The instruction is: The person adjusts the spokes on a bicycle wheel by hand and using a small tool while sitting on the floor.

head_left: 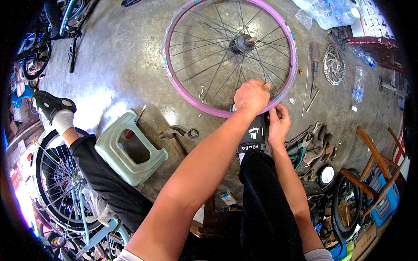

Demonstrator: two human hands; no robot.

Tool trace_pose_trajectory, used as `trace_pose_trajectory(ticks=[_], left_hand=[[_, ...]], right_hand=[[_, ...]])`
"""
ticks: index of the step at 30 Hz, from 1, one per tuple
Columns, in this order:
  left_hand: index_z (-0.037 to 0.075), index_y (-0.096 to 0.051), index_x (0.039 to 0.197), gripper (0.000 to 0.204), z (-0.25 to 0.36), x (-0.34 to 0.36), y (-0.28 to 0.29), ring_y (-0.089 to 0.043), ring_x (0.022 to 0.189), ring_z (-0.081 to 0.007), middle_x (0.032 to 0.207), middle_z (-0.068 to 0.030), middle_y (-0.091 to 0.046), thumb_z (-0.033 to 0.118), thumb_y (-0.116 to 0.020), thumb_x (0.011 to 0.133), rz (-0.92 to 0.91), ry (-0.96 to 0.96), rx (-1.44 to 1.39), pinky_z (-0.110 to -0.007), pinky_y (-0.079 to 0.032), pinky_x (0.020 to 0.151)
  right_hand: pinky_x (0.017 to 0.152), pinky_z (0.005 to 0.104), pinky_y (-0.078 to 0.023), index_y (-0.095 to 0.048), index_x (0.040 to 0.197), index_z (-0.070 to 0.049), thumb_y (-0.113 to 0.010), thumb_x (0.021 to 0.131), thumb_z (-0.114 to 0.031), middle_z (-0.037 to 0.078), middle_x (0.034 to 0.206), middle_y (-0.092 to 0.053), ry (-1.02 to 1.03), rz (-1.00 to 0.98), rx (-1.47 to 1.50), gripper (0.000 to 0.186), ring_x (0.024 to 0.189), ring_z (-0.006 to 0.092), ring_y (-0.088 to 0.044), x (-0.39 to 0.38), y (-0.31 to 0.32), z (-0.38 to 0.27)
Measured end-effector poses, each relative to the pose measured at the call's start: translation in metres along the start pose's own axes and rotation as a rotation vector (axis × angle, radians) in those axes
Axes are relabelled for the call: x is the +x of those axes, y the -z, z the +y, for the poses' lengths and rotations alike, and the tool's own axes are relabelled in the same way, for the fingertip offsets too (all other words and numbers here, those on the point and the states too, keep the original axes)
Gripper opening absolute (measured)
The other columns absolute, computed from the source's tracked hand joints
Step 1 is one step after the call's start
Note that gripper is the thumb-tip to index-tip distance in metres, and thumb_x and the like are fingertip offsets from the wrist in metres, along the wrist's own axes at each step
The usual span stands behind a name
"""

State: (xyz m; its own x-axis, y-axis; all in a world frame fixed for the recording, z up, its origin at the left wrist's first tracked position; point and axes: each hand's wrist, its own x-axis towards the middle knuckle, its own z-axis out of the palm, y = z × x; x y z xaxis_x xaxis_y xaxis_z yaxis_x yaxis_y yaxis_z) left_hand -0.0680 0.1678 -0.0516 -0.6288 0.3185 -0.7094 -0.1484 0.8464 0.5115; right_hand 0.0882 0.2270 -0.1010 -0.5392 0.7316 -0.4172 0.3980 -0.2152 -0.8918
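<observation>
A bicycle wheel with a pink-purple rim [197,102], thin dark spokes and a black hub [242,44] lies or leans at the top middle, its near edge by my black shoe [254,134]. My left hand [252,95] reaches over the near rim, fingers curled closed among the spokes; what they grip is hidden. Just outside the rim, at its near right edge, my right hand [279,125] is closed in a pinch. Its fingertips meet the rim's outer side, and whatever sits between them is too small to make out.
A pale green plastic stool [106,145] stands left, with a hammer [175,138] beside it. At right are a screwdriver [314,58], a brake disc [334,65], a plastic bottle [358,88], work gloves [317,147] and a wooden frame [373,152]. Bicycles [65,182] crowd the left.
</observation>
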Motion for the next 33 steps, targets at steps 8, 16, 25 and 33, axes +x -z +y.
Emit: trace_pose_trajectory(ticks=[8, 16, 25, 33], left_hand=[[0.011, -0.076, 0.09, 0.038, 0.0038, -0.0028, 0.0029, -0.073, 0.098, -0.035, 0.093, -0.0128, -0.077, 0.043, -0.057, 0.1, -0.001, 0.009, 0.0, -0.047, -0.055, 0.088], [0.012, -0.077, 0.089, 0.039, 0.0024, -0.0015, 0.0016, -0.073, 0.096, -0.0334, 0.091, -0.011, -0.077, 0.043, -0.057, 0.1, -0.013, 0.025, -0.009, -0.046, -0.055, 0.087], [0.013, -0.078, 0.089, 0.039, 0.0022, -0.0005, 0.0012, -0.073, 0.096, -0.0325, 0.092, -0.0106, -0.077, 0.044, -0.057, 0.1, -0.014, 0.025, 0.012, -0.046, -0.055, 0.086], [0.013, -0.078, 0.088, 0.04, 0.0022, -0.0003, 0.0012, -0.073, 0.097, -0.0324, 0.092, -0.0101, -0.078, 0.045, -0.056, 0.1, -0.015, 0.02, 0.017, -0.046, -0.055, 0.086]], right_hand=[[0.064, 0.0225, -0.042, -0.067, 0.103, -0.003, -0.071, 0.098, -0.008, -0.002, 0.084, -0.062, 0.007, -0.025, 0.01, 0.008, 0.072, 0.0056, -0.051, 0.0046, 0.003, 0.0062], [0.064, 0.0226, -0.042, -0.066, 0.1, -0.001, -0.07, 0.098, -0.007, -0.002, 0.086, -0.06, 0.076, -0.025, 0.002, 0.008, 0.07, 0.0057, -0.051, 0.0037, 0.0018, 0.0064], [0.065, 0.0223, -0.042, -0.066, 0.101, -0.002, -0.07, 0.098, -0.007, -0.002, 0.084, -0.059, 0.184, -0.047, -0.051, 0.007, 0.071, 0.0059, -0.05, 0.0032, 0.0014, 0.0043], [0.065, 0.0222, -0.042, -0.065, 0.102, -0.002, -0.071, 0.098, -0.008, -0.002, 0.084, -0.059, 0.099, -0.053, -0.079, 0.009, 0.072, 0.0056, -0.05, 0.0056, 0.005, 0.0078]])
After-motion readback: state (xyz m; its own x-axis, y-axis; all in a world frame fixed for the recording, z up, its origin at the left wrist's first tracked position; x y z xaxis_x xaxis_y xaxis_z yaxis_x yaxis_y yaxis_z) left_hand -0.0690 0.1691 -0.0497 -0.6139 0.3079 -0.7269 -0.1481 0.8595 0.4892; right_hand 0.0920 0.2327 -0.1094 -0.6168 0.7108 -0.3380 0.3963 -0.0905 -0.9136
